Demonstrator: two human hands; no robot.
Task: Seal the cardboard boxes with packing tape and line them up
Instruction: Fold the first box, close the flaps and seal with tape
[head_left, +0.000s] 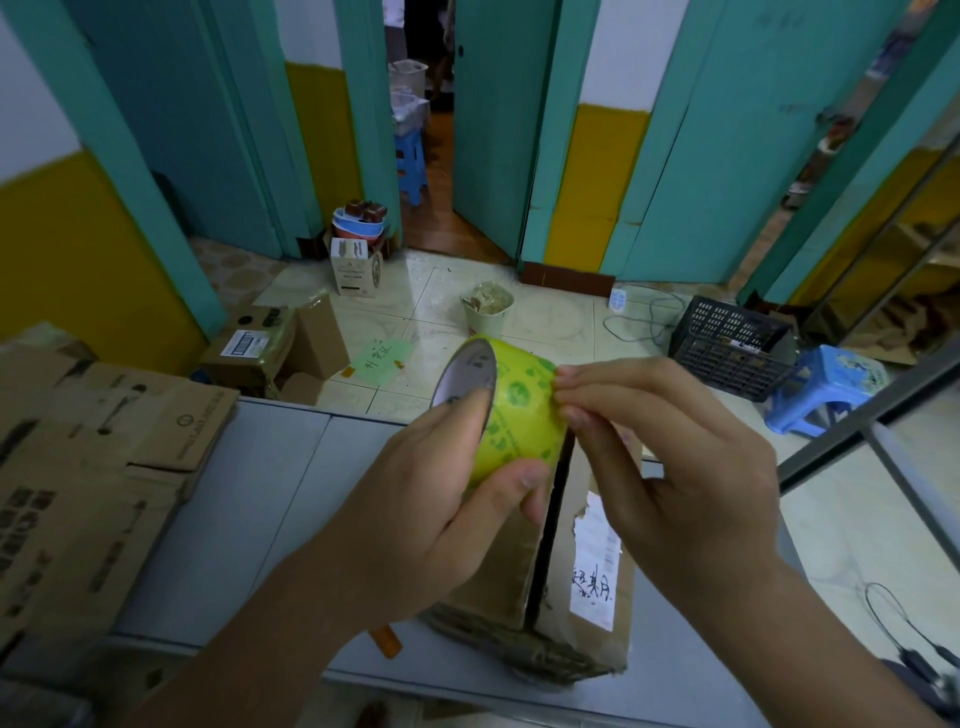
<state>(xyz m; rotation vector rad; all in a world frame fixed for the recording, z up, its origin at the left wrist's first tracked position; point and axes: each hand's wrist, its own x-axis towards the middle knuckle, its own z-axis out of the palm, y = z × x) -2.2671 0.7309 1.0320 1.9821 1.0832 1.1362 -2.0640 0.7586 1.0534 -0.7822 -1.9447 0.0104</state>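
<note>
Gripping the green tape roll (511, 410) above the unsealed cardboard box (576, 561), the left hand (441, 499) steadies it while the right hand (660, 447) pinches at its surface, likely hunting the loose end.

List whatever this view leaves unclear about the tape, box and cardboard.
Head view only:
- Free end of the tape roll: covered by fingertips of the right hand.
- Far end of the cardboard box: behind the roll and left hand.
- Flattened cardboard stack: cut off by the left edge.
- Handwriting on the label: too small to read.
</note>
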